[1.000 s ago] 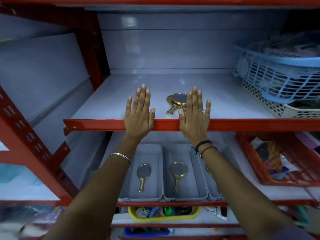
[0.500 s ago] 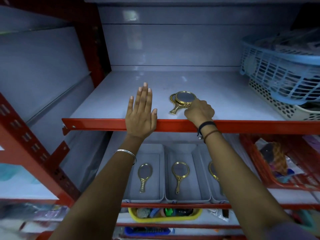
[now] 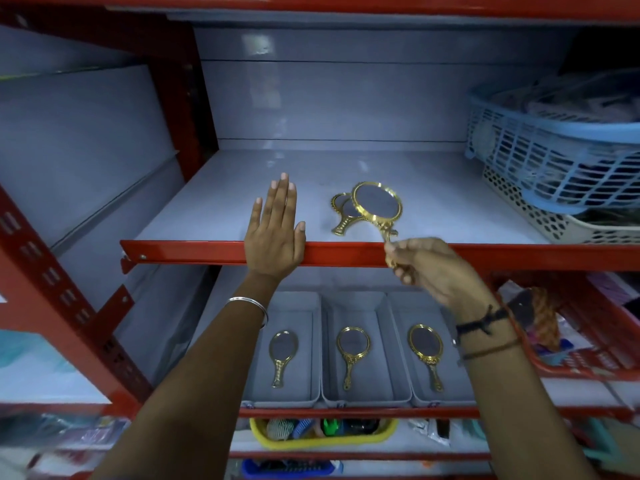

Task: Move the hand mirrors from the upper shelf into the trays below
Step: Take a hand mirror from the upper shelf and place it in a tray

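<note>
My right hand (image 3: 438, 270) grips the handle of a gold-framed hand mirror (image 3: 377, 205), lifted off the upper shelf (image 3: 214, 216) with its glass tilted toward me. Behind it, gold mirrors (image 3: 343, 213) still lie on the shelf, partly hidden, so I cannot tell whether there are one or two. My left hand (image 3: 275, 230) rests flat on the shelf's red front edge, fingers together, holding nothing. Below stand three grey trays: the left tray (image 3: 301, 303), the middle tray (image 3: 360, 303) and the right tray (image 3: 405, 303). Each holds one gold mirror.
A blue basket (image 3: 554, 147) stacked on a cream basket (image 3: 540, 216) fills the upper shelf's right end. A red basket (image 3: 581, 362) of items sits right of the trays. A yellow bin (image 3: 322, 439) lies on the shelf beneath. Red uprights (image 3: 52, 289) frame the left side.
My right hand went from flat on the shelf edge to closing on a mirror's handle, then lifted that mirror up and back toward me. My left hand stayed put.
</note>
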`<state>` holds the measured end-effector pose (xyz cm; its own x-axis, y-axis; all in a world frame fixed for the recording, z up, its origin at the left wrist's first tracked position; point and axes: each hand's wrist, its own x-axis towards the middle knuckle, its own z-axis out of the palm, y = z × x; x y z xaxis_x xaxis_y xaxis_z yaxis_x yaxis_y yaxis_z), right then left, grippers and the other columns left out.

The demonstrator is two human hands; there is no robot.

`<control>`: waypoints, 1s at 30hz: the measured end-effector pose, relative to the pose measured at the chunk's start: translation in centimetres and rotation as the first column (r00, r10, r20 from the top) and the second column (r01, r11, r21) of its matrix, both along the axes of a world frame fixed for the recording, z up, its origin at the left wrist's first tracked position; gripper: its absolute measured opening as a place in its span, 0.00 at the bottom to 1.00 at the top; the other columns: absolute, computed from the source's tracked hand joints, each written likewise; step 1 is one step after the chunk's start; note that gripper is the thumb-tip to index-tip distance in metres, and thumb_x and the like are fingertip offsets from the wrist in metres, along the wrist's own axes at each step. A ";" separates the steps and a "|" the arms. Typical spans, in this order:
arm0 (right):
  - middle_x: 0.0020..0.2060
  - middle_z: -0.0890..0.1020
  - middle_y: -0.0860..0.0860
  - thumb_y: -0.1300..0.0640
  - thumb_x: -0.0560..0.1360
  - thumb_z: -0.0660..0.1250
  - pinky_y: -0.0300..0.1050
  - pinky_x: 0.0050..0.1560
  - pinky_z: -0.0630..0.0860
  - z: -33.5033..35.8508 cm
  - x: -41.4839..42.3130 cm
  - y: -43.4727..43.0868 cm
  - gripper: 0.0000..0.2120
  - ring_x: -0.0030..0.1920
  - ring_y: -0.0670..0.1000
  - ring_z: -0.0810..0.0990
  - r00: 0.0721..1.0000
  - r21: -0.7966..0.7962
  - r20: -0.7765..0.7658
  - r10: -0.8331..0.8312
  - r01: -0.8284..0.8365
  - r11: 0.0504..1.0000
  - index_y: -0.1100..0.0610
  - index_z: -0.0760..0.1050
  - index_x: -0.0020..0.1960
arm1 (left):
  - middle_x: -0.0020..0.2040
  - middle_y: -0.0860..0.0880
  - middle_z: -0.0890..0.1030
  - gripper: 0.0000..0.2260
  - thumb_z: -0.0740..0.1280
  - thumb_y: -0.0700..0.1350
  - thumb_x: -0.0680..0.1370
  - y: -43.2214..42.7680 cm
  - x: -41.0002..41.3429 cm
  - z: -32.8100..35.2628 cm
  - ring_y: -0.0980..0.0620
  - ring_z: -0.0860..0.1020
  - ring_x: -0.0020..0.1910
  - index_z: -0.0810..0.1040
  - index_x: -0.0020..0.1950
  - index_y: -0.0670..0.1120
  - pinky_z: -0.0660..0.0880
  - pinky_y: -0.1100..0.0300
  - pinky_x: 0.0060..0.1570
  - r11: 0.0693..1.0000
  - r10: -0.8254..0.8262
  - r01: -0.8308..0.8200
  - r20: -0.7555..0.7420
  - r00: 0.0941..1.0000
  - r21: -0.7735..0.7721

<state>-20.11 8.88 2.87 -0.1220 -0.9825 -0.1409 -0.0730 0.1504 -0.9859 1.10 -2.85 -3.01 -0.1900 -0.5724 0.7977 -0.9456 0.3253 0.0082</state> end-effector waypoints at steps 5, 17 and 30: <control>0.29 0.77 0.50 0.63 0.75 0.66 0.32 0.23 0.73 -5.6 1.3 5.8 0.07 0.23 0.42 0.74 0.993 0.135 0.066 0.099 -0.107 0.985 0.58 0.76 0.38 | 0.75 0.41 0.63 0.27 0.49 0.50 0.78 0.2 -0.1 -0.1 0.46 0.60 0.75 0.59 0.75 0.39 0.49 0.55 0.76 1.000 -0.001 0.002 0.004 1.000 -0.013; 0.31 0.74 0.55 0.68 0.76 0.63 0.35 0.21 0.75 -22.3 3.0 0.6 0.09 0.25 0.48 0.73 0.995 0.500 0.012 -0.102 0.083 0.862 0.61 0.71 0.38 | 0.75 0.40 0.65 0.27 0.50 0.49 0.78 -0.1 -0.1 -0.5 0.45 0.61 0.75 0.60 0.74 0.38 0.45 0.60 0.77 0.997 0.023 -0.023 -0.010 1.000 -0.069; 0.32 0.80 0.56 0.57 0.74 0.66 0.46 0.35 0.79 -27.0 2.6 -2.5 0.12 0.32 0.55 0.79 0.906 0.466 -0.423 0.016 0.202 0.862 0.61 0.76 0.34 | 0.73 0.38 0.66 0.26 0.52 0.48 0.78 -0.1 0.0 -0.6 0.43 0.63 0.74 0.62 0.73 0.36 0.58 0.50 0.73 0.998 -0.005 0.004 -0.015 1.000 -0.056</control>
<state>-17.55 6.38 -24.08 -0.3612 -0.7772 -0.5153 -0.4025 0.6284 -0.6656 1.10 -2.93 -3.56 -0.1799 -0.5262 0.8311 -0.9441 0.3295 0.0043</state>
